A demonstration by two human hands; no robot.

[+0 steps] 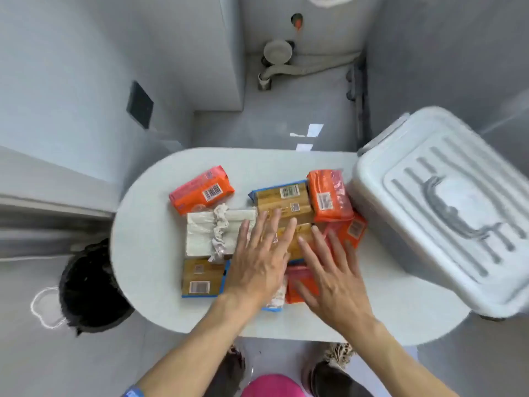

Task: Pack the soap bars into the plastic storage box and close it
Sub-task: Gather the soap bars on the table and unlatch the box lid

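Several wrapped soap bars lie on a small white oval table point(148, 282). An orange bar point(201, 189) sits at the back left, a white pack point(204, 233) below it, and a tan bar point(200, 279) in front. A tan bar point(282, 200) and an orange bar point(329, 196) lie further right. My left hand point(259, 262) and my right hand point(332, 279) rest flat, fingers spread, on the middle bars. The white plastic storage box point(446, 207) stands at the right with its lid on.
A black bin point(88, 285) stands on the floor left of the table. Grey walls, a drain and a hose point(309, 67) lie beyond. Shoes and a pink garment point(272, 385) show at the bottom edge.
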